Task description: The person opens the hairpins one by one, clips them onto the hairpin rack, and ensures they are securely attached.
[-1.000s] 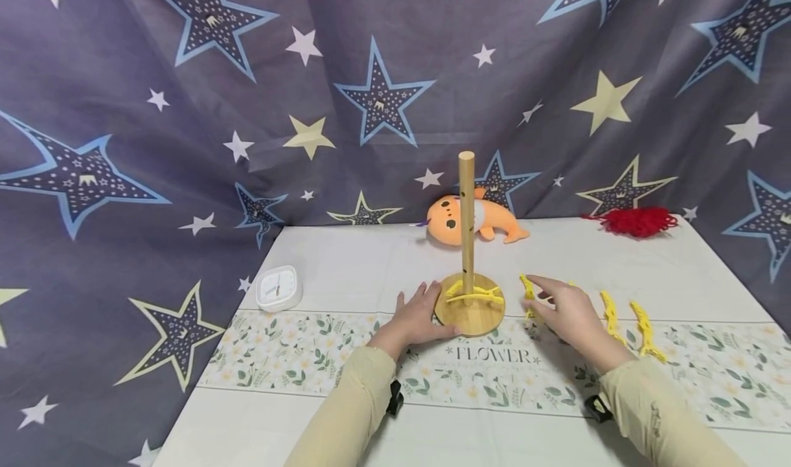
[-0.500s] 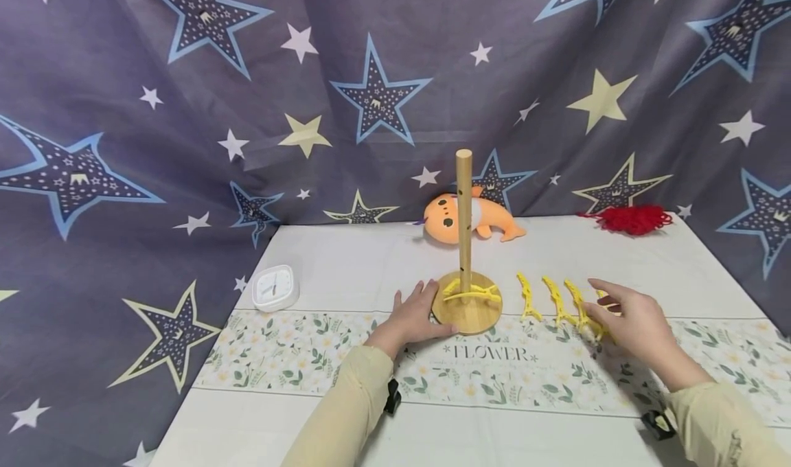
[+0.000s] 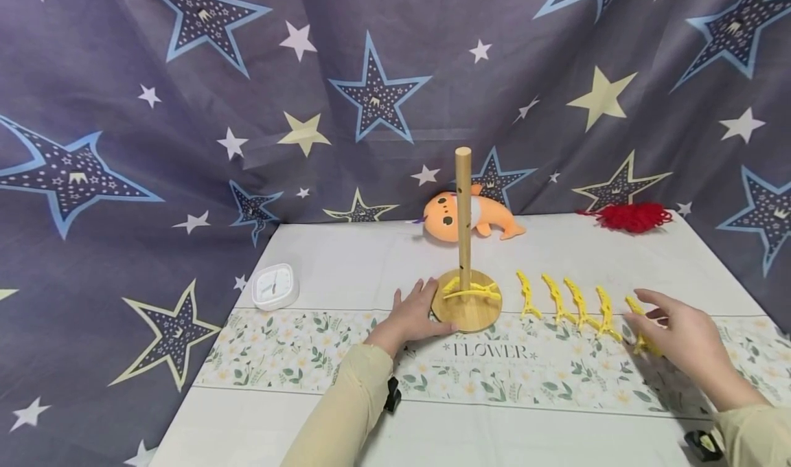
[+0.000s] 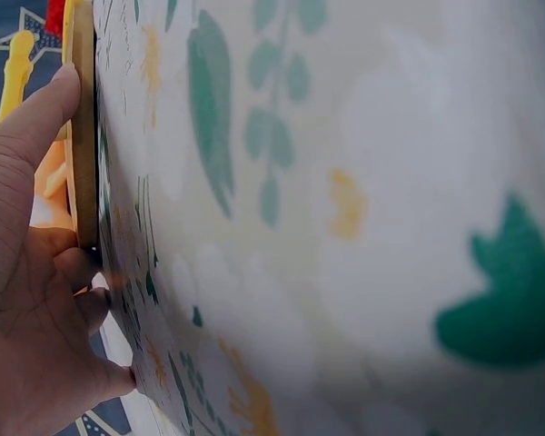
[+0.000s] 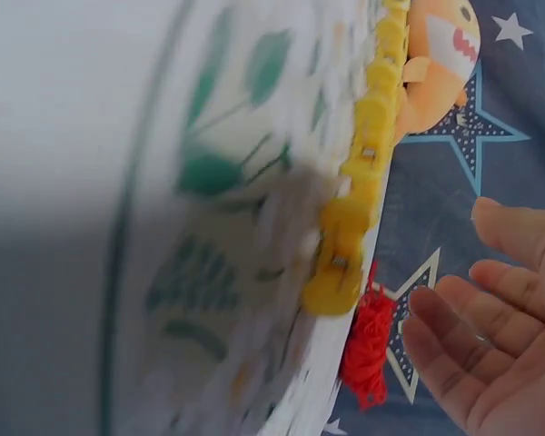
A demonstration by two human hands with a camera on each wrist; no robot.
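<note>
My left hand holds the left rim of the round wooden base, thumb at the front and fingers farther back. From the base rises an upright wooden pole. Yellow curved pieces lie on the base around the pole's foot. To the right, several slim yellow plastic pieces, each forked at the near end, lie in a row. My right hand hovers at the rightmost yellow piece, partly covering it. The right wrist view shows that hand with loosely bent fingers and nothing in them.
An orange plush toy lies behind the pole against the starry curtain. Red yarn sits at the back right corner. A white clock stands at the left. A floral band crosses the white tablecloth.
My right hand has moved rightward along the row, from the leftmost yellow piece to the rightmost, uncovering those between. My left hand has stayed on the base.
</note>
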